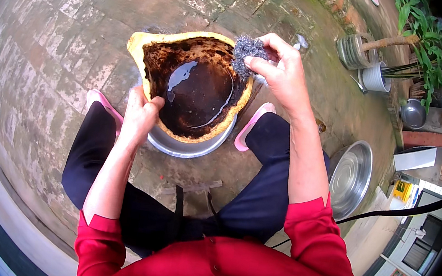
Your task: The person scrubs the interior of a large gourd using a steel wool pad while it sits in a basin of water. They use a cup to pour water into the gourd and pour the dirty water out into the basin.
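A gourd ladle (136, 43) with a yellow rim and a pointed spout at its far left is in front of me. Its inside is dark and stained, and dark water (203, 99) lies in the bottom. My left hand (143, 114) grips the rim at the near left, thumb on the inside and fingers hidden outside. In my right hand (285, 74) a grey steel wool scrubber (247, 55) is pinched against the rim at the far right. Beneath the gourd stands a metal basin (191, 151), mostly covered by it.
My feet in pink slippers (106, 107) flank the basin on the brick ground (69, 62). A second metal basin (349, 180) stands by my right knee. Potted plants (433, 54), a white pot (375, 78) and a small metal bowl (414, 113) line the far right.
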`<action>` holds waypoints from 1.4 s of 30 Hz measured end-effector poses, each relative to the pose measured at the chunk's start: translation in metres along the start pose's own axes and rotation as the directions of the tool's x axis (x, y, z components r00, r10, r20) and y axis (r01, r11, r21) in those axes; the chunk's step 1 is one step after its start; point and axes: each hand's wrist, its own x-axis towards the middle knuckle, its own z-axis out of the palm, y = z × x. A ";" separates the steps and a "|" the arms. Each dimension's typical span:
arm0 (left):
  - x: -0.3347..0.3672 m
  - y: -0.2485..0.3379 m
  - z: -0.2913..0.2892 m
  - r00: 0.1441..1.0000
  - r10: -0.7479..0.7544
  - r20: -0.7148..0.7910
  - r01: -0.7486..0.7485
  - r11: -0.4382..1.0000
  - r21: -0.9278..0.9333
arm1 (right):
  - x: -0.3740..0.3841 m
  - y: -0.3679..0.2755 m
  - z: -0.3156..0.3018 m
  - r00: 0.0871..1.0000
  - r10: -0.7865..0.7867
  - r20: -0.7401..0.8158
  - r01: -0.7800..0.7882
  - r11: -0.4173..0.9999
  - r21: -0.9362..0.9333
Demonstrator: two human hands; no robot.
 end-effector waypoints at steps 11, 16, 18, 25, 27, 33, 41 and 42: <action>-0.007 0.034 -0.001 0.992 0.086 -0.090 -0.099 0.983 -0.157 | 0.002 0.004 0.022 0.918 0.373 0.138 -0.397 0.874 0.279; -0.002 0.024 -0.005 0.992 0.062 -0.115 -0.073 0.992 -0.099 | 0.005 0.028 0.038 0.969 0.240 0.063 -0.248 0.953 0.177; 0.003 0.019 -0.014 0.999 0.022 -0.050 -0.025 0.998 -0.064 | 0.005 0.035 0.043 0.976 0.216 0.036 -0.219 0.968 0.119; 0.004 0.025 -0.022 0.986 -0.118 0.118 0.138 0.974 -0.181 | -0.002 0.050 0.044 0.986 0.160 0.046 -0.161 0.987 0.015; 0.005 0.027 -0.019 0.988 -0.128 0.083 0.140 0.977 -0.163 | -0.002 0.051 0.045 0.988 0.147 0.055 -0.149 0.989 0.021; 0.017 -0.035 -0.014 0.988 -0.149 -0.035 0.142 0.976 -0.163 | -0.008 0.055 0.053 0.936 0.323 0.141 -0.303 0.942 -0.147; 0.016 -0.153 0.029 0.885 -0.225 -0.407 0.165 0.970 -0.177 | -0.022 0.071 0.035 0.948 0.298 0.111 -0.266 0.935 -0.233; 0.018 -0.178 0.034 0.867 -0.203 -0.456 0.137 0.975 -0.175 | -0.023 0.070 0.034 0.942 0.312 0.121 -0.266 0.919 -0.292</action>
